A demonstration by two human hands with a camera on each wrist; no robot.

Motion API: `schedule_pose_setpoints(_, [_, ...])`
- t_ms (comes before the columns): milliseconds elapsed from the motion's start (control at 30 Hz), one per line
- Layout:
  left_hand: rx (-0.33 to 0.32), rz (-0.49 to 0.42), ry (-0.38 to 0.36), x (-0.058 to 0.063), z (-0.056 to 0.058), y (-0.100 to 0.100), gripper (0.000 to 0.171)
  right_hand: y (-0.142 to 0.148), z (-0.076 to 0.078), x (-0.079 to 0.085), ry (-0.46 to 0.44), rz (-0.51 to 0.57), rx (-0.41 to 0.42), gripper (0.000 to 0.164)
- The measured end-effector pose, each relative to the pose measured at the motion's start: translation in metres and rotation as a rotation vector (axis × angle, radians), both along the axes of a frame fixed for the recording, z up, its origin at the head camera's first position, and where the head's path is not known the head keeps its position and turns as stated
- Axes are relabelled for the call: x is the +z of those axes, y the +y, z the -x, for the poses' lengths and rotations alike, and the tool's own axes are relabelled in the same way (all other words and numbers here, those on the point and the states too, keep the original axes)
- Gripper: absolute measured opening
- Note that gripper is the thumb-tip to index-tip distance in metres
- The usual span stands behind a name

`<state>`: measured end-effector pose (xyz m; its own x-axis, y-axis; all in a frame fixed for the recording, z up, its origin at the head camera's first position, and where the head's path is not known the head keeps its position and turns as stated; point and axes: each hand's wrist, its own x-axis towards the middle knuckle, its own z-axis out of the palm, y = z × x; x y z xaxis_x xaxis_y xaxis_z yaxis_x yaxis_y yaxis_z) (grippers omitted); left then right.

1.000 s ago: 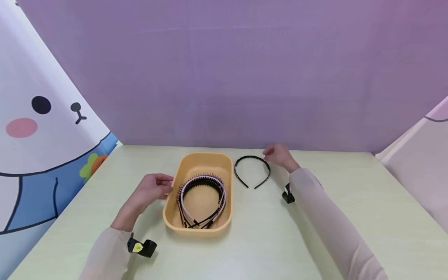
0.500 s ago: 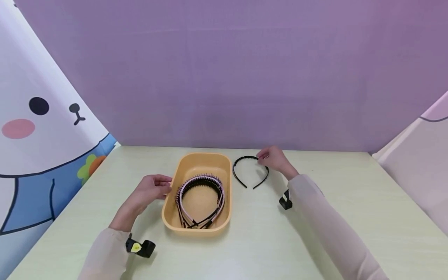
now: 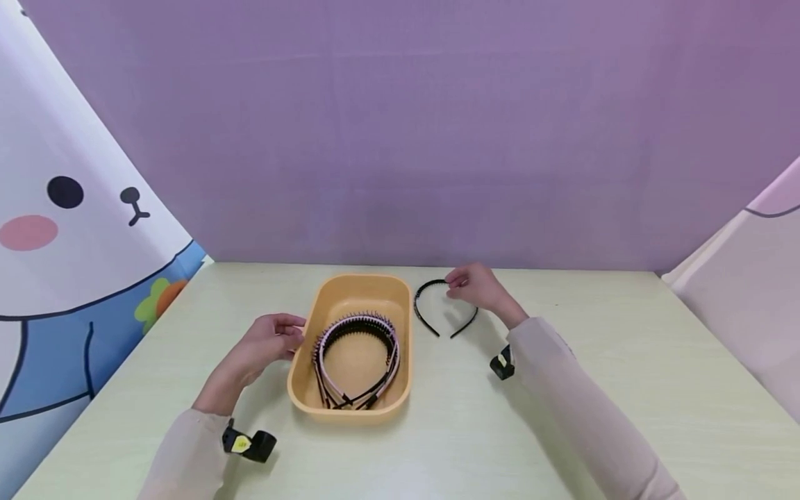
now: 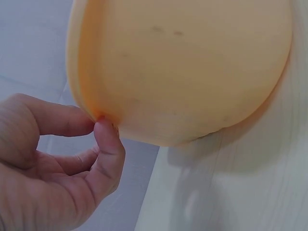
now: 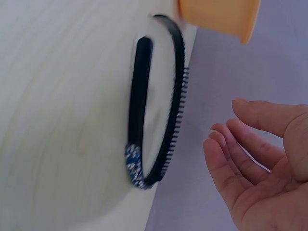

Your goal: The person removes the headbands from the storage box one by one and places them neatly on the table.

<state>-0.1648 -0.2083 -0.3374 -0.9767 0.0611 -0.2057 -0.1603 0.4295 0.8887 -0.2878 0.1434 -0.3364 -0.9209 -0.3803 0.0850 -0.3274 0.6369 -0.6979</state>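
At the near edge, two pale sleeves (image 3: 187,451) reach in over the desk (image 3: 437,444), each with a small black wrist camera (image 3: 251,446). On the left, the left hand (image 3: 265,339) pinches the tray's left rim between thumb and finger. The tray (image 3: 350,417) sits flat, where it was a moment ago, with several black and lilac bands (image 3: 361,321) nested inside, their crossed ends toward the near side.

Just right of the tray, a black band (image 5: 139,96) lies on the desk, its two ends pointing near; the right wrist view shows its teeth and a patch of blue and silver glitter.

Farther, the right hand (image 3: 476,286) is what has changed: it has come left, from the band's right side to above its far curve. Its thumb stands apart from its fingers, nothing between them, and the right wrist view shows a gap to the band. So the band is within reach but not gripped, and remains outside the tray. Beyond hangs a purple backdrop (image 3: 406,139).
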Motion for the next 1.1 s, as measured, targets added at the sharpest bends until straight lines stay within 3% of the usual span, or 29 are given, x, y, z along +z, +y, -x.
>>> schedule_pose_setpoints(467, [-0.062, -0.146, -0.073, -0.004, 0.001, -0.004, 0.044, -0.027, -0.013, 0.003, 0.019, -0.052, 0.066, 0.031])
schedule_pose_setpoints(867, [-0.076, -0.165, -0.083, -0.005, 0.004, -0.002, 0.046, -0.046, -0.022, 0.009, 0.031, -0.019, 0.144, 0.029])
schedule_pose_setpoints(1100, [-0.074, -0.164, -0.084, -0.005, 0.005, 0.0, 0.046, -0.056, -0.024, 0.014, 0.046, -0.02, 0.127, 0.029])
